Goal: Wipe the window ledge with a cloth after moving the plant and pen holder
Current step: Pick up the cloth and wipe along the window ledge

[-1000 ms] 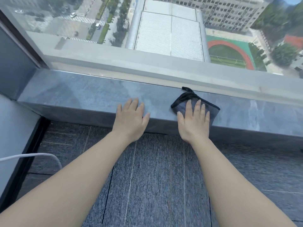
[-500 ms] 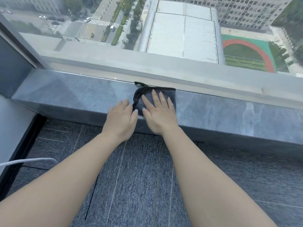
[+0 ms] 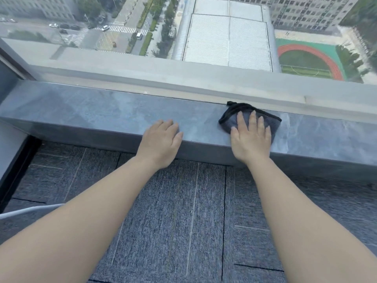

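Observation:
A grey marbled window ledge (image 3: 91, 111) runs across the view below the glass. A dark grey cloth with black edging (image 3: 230, 117) lies flat on the ledge right of centre. My right hand (image 3: 251, 137) presses flat on the cloth, fingers spread and pointing at the window. My left hand (image 3: 161, 144) rests palm down on the ledge's front edge, a hand's width left of the cloth, holding nothing. No plant or pen holder is in view.
The window pane (image 3: 204, 37) rises straight from the back of the ledge. Grey carpet tiles (image 3: 173, 221) cover the floor under my arms. A white cable (image 3: 24, 211) lies at the lower left beside a dark wall panel (image 3: 8, 148).
My right hand slid the cloth left until it met my left hand, then back right along the ledge. My left hand stayed on the front edge.

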Tool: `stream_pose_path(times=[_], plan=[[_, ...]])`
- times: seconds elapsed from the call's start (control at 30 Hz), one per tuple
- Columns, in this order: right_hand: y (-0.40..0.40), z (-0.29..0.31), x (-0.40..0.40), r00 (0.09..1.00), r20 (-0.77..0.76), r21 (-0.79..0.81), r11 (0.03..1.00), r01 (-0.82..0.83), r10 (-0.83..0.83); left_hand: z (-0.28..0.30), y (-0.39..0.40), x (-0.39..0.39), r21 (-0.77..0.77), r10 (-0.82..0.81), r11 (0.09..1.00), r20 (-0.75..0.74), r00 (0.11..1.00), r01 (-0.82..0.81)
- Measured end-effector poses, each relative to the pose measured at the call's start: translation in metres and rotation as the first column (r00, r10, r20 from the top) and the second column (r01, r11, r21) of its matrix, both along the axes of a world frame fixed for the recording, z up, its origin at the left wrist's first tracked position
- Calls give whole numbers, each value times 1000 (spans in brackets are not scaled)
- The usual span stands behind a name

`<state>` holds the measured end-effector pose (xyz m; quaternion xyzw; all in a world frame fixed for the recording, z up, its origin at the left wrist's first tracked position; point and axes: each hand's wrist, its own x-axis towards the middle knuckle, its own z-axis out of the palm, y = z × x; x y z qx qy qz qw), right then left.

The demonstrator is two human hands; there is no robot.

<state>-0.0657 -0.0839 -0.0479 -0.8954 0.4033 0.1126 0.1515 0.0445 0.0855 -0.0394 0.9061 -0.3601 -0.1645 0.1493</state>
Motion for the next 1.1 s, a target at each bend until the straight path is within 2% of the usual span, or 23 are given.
stream_pose_path(times=[0.1,0.17,0.27,0.37,0.5,0.7,0.77,0.87,0.97,1.03,1.1], plan=[[6,0,12,999,0,-3,999,49,-49,-1,-2,-5,40,-12,999,26,1000,11],[14,-1,22,998,20,-15,998,-58,59,-2,-4,-7,64,-11,998,38,999,9],[26,-2,28,950,82,-21,954,-300,300,-4,-3,-9,65,-20,998,58,998,16],[21,-4,14,930,96,-7,935,-355,354,-2,-4,-13,50,3,999,55,998,-6],[-3,-6,-15,973,69,-14,975,-220,221,0,-17,-20,30,22,999,67,998,-24],[-48,-4,-51,998,8,-45,997,56,-55,-4,-46,-31,29,-71,997,65,995,70],[-55,-3,-47,990,-2,-28,990,141,-141,-2,-49,-32,57,-101,994,71,992,97],[-51,-2,-28,980,-18,1,980,198,-198,4,-52,-35,142,-94,985,-12,995,95],[-36,1,-14,1000,9,17,1000,8,-8,15,-55,-37,201,-64,976,-124,990,88],[-26,3,-14,987,39,41,987,-158,156,21,-57,-37,220,-42,972,-175,984,80],[-21,5,-21,967,37,82,964,-255,252,24,-58,-38,232,-35,969,-200,979,82]])
